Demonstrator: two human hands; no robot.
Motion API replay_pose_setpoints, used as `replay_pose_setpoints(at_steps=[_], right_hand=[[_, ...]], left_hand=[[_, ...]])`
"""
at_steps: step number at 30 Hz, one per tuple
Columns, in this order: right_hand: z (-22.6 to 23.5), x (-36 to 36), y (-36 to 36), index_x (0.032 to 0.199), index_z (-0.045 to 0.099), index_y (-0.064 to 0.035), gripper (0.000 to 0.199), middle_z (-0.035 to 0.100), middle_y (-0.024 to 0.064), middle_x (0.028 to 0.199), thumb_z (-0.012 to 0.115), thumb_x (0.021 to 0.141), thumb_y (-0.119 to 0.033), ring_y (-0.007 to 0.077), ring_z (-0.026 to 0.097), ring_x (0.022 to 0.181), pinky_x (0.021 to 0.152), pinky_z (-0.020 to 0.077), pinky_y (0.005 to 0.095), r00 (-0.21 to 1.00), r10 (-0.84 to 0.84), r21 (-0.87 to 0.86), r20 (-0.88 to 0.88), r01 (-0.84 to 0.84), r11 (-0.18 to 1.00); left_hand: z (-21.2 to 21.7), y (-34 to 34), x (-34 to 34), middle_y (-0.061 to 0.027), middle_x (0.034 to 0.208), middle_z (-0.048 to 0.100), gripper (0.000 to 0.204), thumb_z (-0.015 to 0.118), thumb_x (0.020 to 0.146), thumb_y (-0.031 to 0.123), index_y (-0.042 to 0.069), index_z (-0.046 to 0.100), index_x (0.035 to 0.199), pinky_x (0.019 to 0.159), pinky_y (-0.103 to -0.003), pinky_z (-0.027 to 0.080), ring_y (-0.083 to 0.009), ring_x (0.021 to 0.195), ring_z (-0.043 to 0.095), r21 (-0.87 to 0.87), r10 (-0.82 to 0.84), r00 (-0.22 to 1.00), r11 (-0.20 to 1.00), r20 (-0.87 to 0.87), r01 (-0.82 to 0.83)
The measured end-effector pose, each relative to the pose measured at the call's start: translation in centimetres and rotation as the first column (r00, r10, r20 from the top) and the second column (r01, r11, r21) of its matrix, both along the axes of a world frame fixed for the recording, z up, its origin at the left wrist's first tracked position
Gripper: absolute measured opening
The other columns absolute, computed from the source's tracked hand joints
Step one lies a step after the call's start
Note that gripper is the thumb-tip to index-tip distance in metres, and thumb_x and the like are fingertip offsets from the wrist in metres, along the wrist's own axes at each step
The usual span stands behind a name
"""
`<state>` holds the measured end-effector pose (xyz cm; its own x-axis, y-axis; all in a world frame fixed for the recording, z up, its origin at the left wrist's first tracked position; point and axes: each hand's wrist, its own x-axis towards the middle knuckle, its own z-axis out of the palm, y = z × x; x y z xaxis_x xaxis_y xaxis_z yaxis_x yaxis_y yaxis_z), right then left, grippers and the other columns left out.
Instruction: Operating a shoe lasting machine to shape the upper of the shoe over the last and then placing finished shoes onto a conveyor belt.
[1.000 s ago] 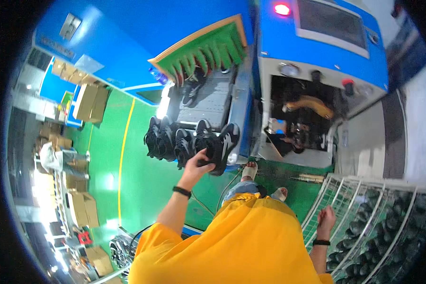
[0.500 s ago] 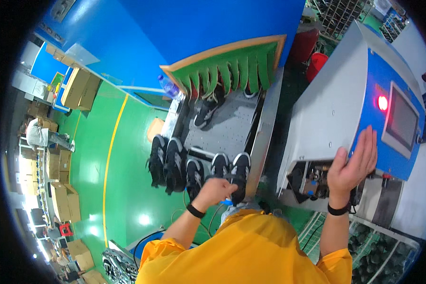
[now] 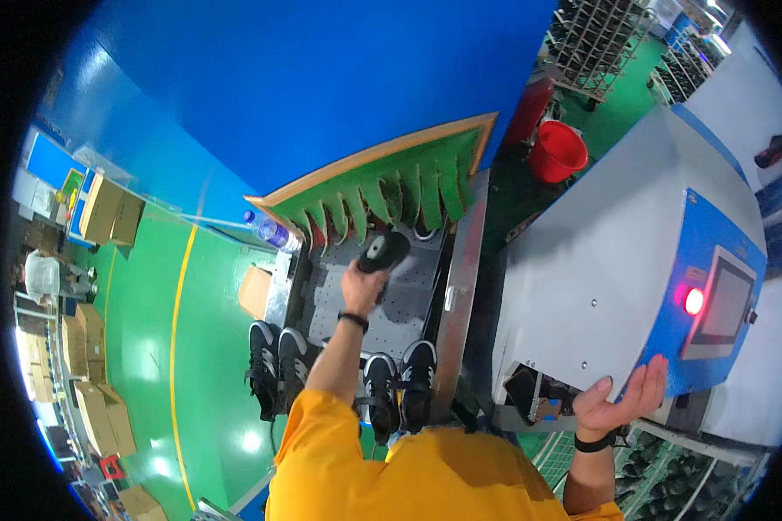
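Note:
My left hand (image 3: 362,289) reaches over the grey perforated conveyor (image 3: 326,286) and is closed on a black shoe (image 3: 384,252), raised off the belt just in front of the green strip curtain (image 3: 382,204). My right hand (image 3: 624,398) has its fingers stretched out, holds nothing, and rests at the lower edge of the blue-fronted machine (image 3: 660,347). Along the conveyor's near end stand two black-and-white shoes (image 3: 418,378) side by side, close to my body. Another two dark shoes (image 3: 265,365) stand to their left; my left arm partly covers that area.
A large blue housing (image 3: 347,87) rises behind the curtain. Beside the conveyor's left edge lies a plastic bottle (image 3: 272,231). Farther right are a red bucket (image 3: 558,152) and shoe racks (image 3: 595,43). A person (image 3: 43,276) bends among cardboard boxes (image 3: 104,417) at far left.
My left hand has moved forward from the near shoes and taken hold of the shoe by the curtain. My right hand stays at the machine. The whole view has shifted.

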<state>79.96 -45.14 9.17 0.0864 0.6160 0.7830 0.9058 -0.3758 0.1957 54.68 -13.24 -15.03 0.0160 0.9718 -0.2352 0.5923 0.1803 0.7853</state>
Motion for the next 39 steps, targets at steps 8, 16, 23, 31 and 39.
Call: replay_pose_setpoints(at_steps=[8,16,23,31,39], right_hand=[[0.7,-6.3,-1.8,0.143,0.031,0.0082,0.081,0.044,0.0258,0.139,0.072,0.080,-0.023,0.0421,0.036,0.137,0.116,0.0192,0.0521,0.567,0.380,0.038,-0.731,-0.522,0.852],[-4.2,-3.7,-7.1,0.146,0.039,-0.0021,0.078,0.058,0.0132,0.132,0.076,0.077,-0.002,0.0226,0.058,0.118,0.101,0.0455,0.0350,-0.818,0.085,0.513,-0.569,-0.272,0.814],[-9.5,-3.7,-19.5,0.127,0.057,-0.0026,0.040,0.070,0.0112,0.102,0.064,0.089,-0.013,0.0234,0.069,0.084,0.072,0.0561,0.0308,-0.980,0.198,0.253,0.021,0.197,0.947],[-6.7,1.6,-19.1,0.151,0.034,-0.0039,0.083,0.061,0.0074,0.125,0.074,0.078,-0.008,0.0142,0.061,0.101,0.090,0.0464,0.0258,-0.267,0.070,0.064,-0.961,0.031,0.997],[-7.2,2.9,-11.9,0.150,0.037,-0.0325,0.084,0.057,0.0227,0.113,0.075,0.075,-0.029,0.0455,0.060,0.102,0.087,0.0504,0.0507,0.431,-0.484,-0.543,-0.761,-0.014,0.840]], left_hand=[[15.7,-19.8,-1.0,-0.0078,0.134,0.051,0.085,0.075,0.069,-0.007,0.002,0.034,0.143,0.103,-0.035,0.043,-0.0185,0.121,0.051,-0.136,-0.070,0.441,0.898,0.895,0.419],[18.4,-27.2,1.0,-0.0082,0.129,0.057,0.086,0.089,0.072,0.022,-0.003,0.042,0.140,0.096,-0.031,0.047,-0.0143,0.116,0.053,0.039,-0.604,0.354,0.539,0.714,0.841],[16.5,-33.3,4.0,-0.0153,0.063,0.053,0.034,0.067,0.092,0.026,0.000,0.060,0.072,0.058,-0.039,0.043,-0.0297,0.061,0.056,-0.005,-0.856,0.239,0.266,0.458,0.964],[15.8,-36.1,6.3,0.0040,0.061,0.050,0.030,0.062,0.096,0.025,0.007,0.061,0.073,0.052,-0.026,0.034,-0.0063,0.054,0.042,-0.435,-0.454,0.584,0.395,0.673,0.809],[9.1,-35.9,10.9,0.0001,0.063,0.054,0.022,0.057,0.097,0.020,0.003,0.064,0.085,0.054,-0.026,0.040,-0.0109,0.057,0.051,-0.536,-0.140,0.694,0.534,0.706,0.653]])
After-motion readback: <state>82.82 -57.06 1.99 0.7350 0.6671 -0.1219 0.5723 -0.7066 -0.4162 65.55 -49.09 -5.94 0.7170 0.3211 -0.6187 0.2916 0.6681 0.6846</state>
